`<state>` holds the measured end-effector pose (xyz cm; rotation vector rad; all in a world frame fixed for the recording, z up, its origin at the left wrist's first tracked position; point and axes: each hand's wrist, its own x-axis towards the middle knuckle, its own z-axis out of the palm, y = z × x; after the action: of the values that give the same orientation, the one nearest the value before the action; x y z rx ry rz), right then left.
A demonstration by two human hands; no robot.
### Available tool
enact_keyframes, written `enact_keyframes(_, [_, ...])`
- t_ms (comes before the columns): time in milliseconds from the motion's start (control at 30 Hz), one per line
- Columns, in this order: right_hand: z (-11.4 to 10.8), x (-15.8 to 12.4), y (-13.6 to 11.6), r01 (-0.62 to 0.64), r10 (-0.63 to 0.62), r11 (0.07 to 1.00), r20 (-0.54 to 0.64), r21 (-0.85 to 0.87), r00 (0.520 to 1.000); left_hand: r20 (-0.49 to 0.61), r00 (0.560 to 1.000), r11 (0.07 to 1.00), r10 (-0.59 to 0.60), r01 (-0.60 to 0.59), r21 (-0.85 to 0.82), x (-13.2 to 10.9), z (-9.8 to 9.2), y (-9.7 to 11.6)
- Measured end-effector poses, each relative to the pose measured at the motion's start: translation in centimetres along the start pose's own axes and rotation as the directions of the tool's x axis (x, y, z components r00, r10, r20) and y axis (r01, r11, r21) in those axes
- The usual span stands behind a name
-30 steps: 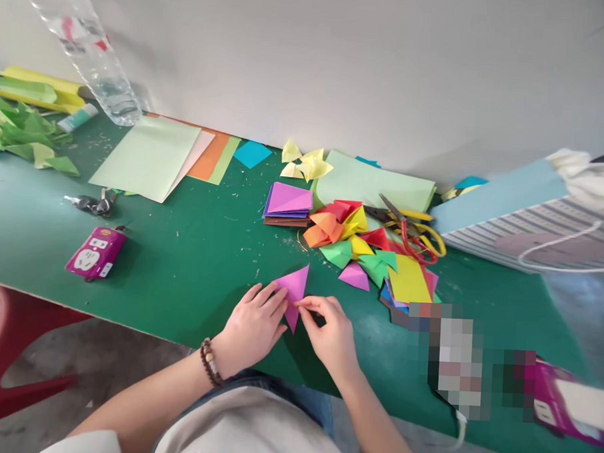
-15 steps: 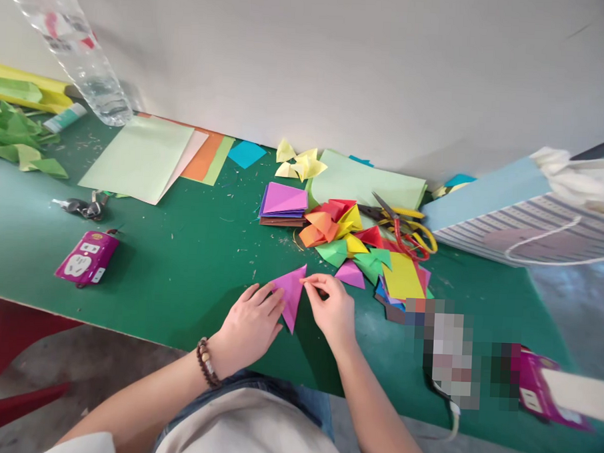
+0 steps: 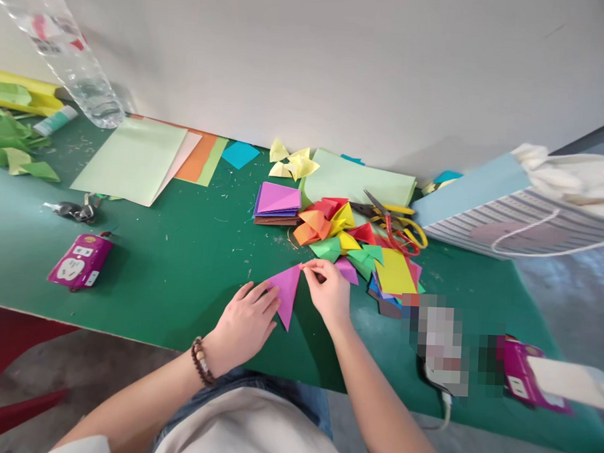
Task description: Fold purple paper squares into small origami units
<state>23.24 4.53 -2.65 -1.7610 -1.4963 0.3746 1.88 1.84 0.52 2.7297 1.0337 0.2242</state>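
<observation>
A purple paper (image 3: 287, 296), folded into a triangle, lies on the green table near its front edge. My left hand (image 3: 248, 321) rests flat with its fingers apart, the fingertips on the paper's left side. At the top corner, my right hand (image 3: 332, 291) pinches the paper between thumb and forefinger. Just behind lie folded paper pieces: orange (image 3: 313, 225), green (image 3: 327, 247), yellow (image 3: 349, 242) and another purple one (image 3: 347, 270), which my right hand partly covers. A stack of square papers (image 3: 279, 199) sits behind the hands.
Scissors (image 3: 395, 224) lie behind the folded pieces, beside a striped paper bag (image 3: 483, 208). Yellow squares (image 3: 399, 272) are at the right. Large paper sheets (image 3: 135, 156), a plastic bottle (image 3: 95, 84), keys (image 3: 77, 210) and a purple power socket (image 3: 80, 262) stand or lie left.
The camera has turned slightly right, so the table's things appear shifted left. Both hands keep nearly the same pose on the purple paper.
</observation>
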Motion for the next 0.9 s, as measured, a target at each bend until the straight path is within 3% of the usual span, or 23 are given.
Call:
enact_keyframes(200, [-0.1,1.5,0.5,0.029,-0.029,1.0,-0.007,0.004,1.0,0.004,1.0,1.0,-0.008,0.008,0.004,0.0,-0.2,0.1])
enact_keyframes(400, [-0.7,1.7,0.8,0.3,-0.29,0.941,0.083,-0.156,0.954,-0.011,1.0,1.0,-0.012,0.012,0.004,-0.1,-0.2,0.2])
enact_keyframes(500, [-0.9,1.9,1.3,0.381,-0.347,0.901,0.183,-0.209,0.92,-0.019,1.0,1.0,-0.016,0.015,-0.01,-0.1,-0.1,0.1])
enact_keyframes(900, [-1.8,0.4,1.3,0.501,-0.466,0.865,0.355,-0.009,0.811,-0.024,1.0,1.0,-0.012,0.011,-0.016,0.0,-0.5,0.2])
